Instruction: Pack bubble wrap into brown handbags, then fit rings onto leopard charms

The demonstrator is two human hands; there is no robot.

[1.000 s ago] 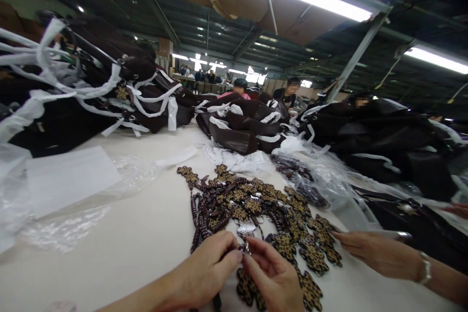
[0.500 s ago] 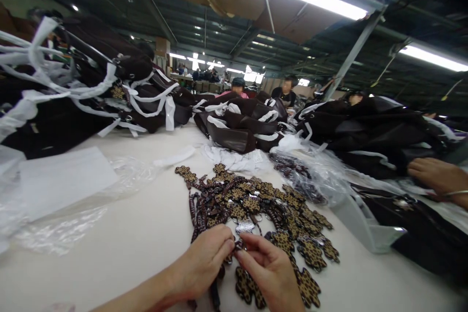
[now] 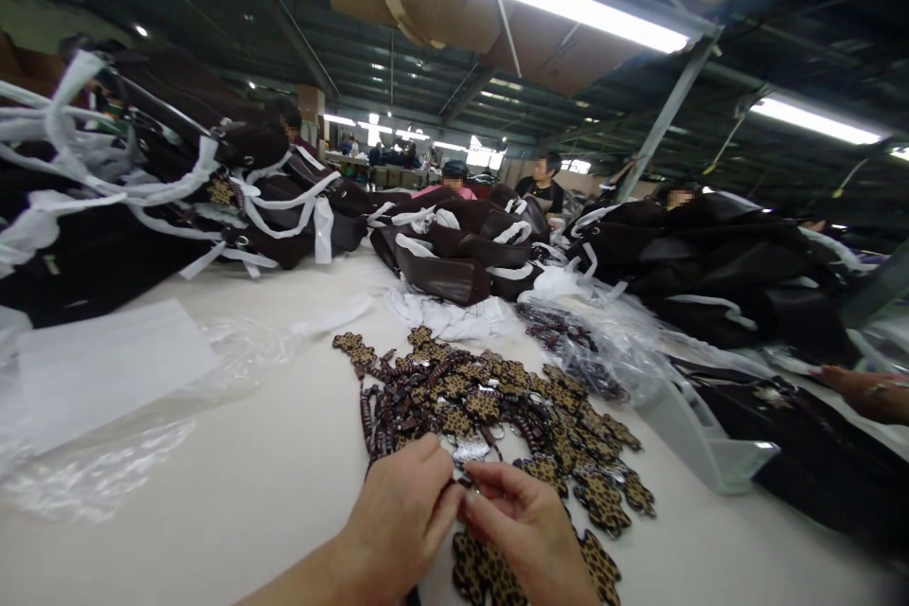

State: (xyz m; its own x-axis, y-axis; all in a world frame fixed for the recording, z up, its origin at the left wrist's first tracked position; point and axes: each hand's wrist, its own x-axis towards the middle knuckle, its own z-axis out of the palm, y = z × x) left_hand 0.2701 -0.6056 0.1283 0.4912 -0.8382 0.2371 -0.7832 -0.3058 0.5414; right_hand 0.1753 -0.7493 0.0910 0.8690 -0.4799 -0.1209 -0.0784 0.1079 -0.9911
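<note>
My left hand [image 3: 401, 507] and my right hand [image 3: 529, 521] meet at the fingertips over the near side of a pile of leopard-print flower charms [image 3: 483, 402]. Both hands are pinched closed on a small piece, apparently a metal ring, mostly hidden between the fingers. Dark brown braided cords [image 3: 380, 412] lie along the left side of the pile. Below my right hand rest more leopard-print charms [image 3: 469, 568], partly covered by it.
Dark bags with white-wrapped straps [image 3: 454, 256] are heaped behind the charms, left and right too. A clear plastic tray [image 3: 717, 454] and plastic-wrapped cords stand at right. White paper [image 3: 114, 369] lies left. Another person's hand [image 3: 870, 393] is at the right edge; people sit beyond.
My left hand has shifted slightly right and turned, its fingers closer to my right hand. The other person's hand at the right has moved lower and outward. The view has shifted a little.
</note>
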